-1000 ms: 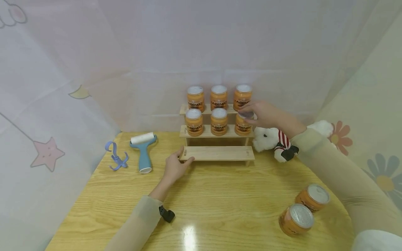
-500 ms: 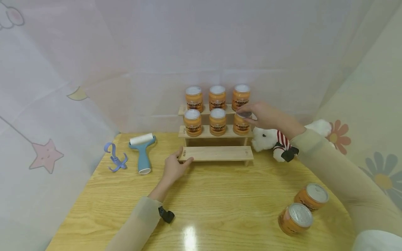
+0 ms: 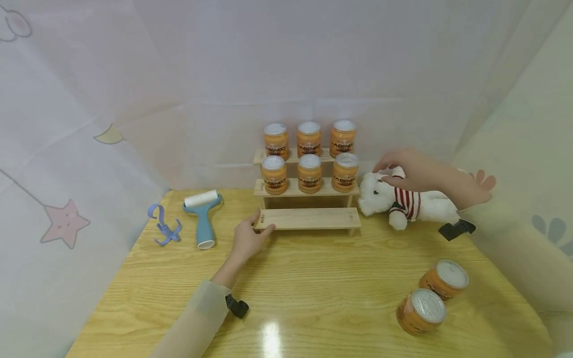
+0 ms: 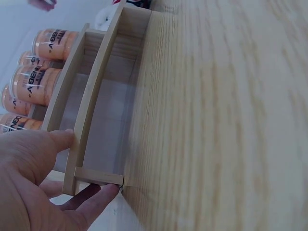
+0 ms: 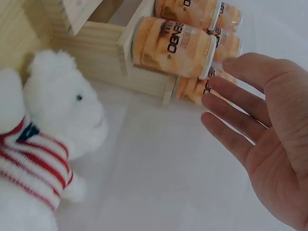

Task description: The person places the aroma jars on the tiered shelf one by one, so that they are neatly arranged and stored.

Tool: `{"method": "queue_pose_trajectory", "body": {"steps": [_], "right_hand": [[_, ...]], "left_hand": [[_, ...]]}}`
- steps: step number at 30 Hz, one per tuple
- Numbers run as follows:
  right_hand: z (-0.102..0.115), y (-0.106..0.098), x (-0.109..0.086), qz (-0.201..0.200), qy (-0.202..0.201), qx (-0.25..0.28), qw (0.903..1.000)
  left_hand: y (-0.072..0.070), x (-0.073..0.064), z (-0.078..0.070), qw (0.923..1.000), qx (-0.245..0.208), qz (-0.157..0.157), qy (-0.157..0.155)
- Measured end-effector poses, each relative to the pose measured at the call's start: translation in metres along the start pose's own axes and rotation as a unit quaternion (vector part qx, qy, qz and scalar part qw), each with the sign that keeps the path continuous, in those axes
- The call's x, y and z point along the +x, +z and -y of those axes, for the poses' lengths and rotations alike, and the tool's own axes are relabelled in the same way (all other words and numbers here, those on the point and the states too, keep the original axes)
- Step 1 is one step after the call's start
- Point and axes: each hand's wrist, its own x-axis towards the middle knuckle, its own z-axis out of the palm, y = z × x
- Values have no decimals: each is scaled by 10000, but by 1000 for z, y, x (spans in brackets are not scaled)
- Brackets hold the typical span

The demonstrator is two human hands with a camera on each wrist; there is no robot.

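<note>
A three-step wooden display stand [image 3: 311, 219] stands at the table's back. Its top and middle steps each bear a row of orange cans with silver lids; the lowest step is bare. My left hand [image 3: 247, 241] grips that step's left end, and in the left wrist view the thumb [image 4: 62, 139] lies on the board with fingers round the end leg. My right hand [image 3: 414, 170] holds nothing, its fingers loosely bent, right of the middle row's right-hand can [image 3: 344, 174]. In the head view it overlaps a white plush toy [image 3: 370, 194] in a striped top.
Two more orange cans, a front one [image 3: 421, 313] and one behind it [image 3: 443, 281], stand at the table's right. A blue-handled lint roller [image 3: 206, 223] and a bluish-purple hook [image 3: 165, 228] lie at the left. Printed cloth [image 3: 224, 74] hangs behind and at both sides.
My right hand has let go of the middle row's right-hand can and moved right, over the plush toy. The can stays on the step. My left hand keeps its grip on the stand.
</note>
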Motion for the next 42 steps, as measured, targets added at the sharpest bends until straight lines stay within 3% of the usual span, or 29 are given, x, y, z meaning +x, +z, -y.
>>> {"method": "queue_pose_trajectory", "body": {"steps": [5, 11, 16, 19, 24, 28, 37, 42], "right_hand": [[-7, -8, -40, 295, 125, -106, 9994], [-17, -6, -74, 96, -207, 216, 9995], [-16, 0, -97, 185, 580, 176, 9980], [-13, 8, -112, 254, 849, 394, 9953], [-10, 23, -137, 1127, 1022, 1313, 9796], [-9, 31, -152, 1702, 1079, 1470, 9684], [-1, 48, -169, 2244, 1270, 1884, 9476], [5, 57, -170, 2245, 1395, 2109, 9411]], "left_hand": [[2, 3, -3, 10000, 15, 19, 15], [2, 6, 0, 9999, 73, -27, -70], [2, 4, 3, 9999, 115, -45, -113], [2, 2, 5, 9997, 196, -114, -66], [2, 3, 5, 9993, 342, -156, 51], [-1, 5, 4, 9992, 363, -64, 122], [-8, 6, 1, 9992, 338, 41, 193], [-9, 5, 1, 9984, 533, 66, 202]]}}
